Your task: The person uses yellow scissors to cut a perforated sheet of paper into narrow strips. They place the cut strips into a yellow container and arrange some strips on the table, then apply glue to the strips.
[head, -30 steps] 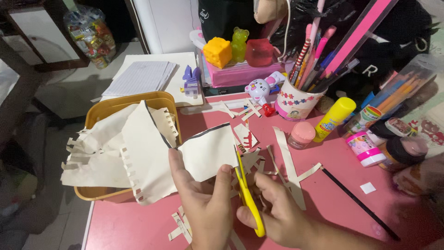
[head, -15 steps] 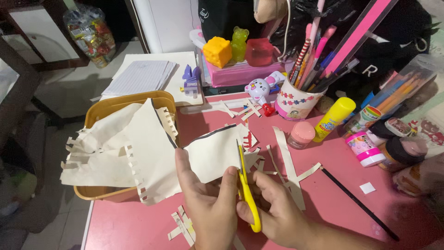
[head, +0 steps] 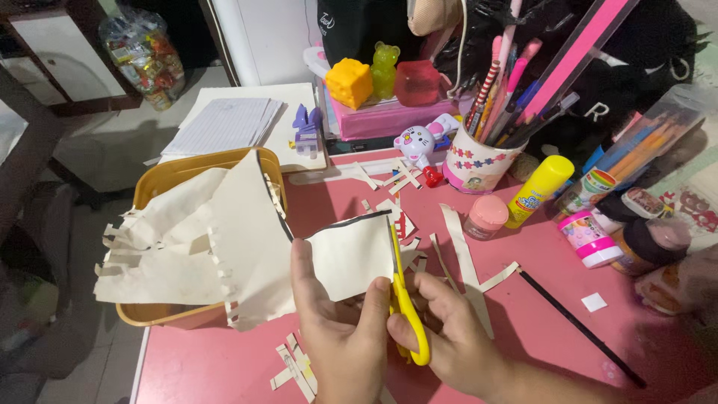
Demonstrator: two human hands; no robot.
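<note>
While the left hand point(head: 340, 329) pinches the paper point(head: 247, 239) above the table's point(head: 538, 299) front edge, the right hand point(head: 449, 337) grips yellow scissors point(head: 404, 299) — blades at its right edge. The sheet looks thin and floppy — best held near the cut.

Pink table point(head: 568, 359) — pale tiled floor point(head: 112, 161) beside it.

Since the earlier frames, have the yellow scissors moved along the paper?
Yes. The yellow scissors have advanced up the paper edge, toward the pencil cup.
</note>
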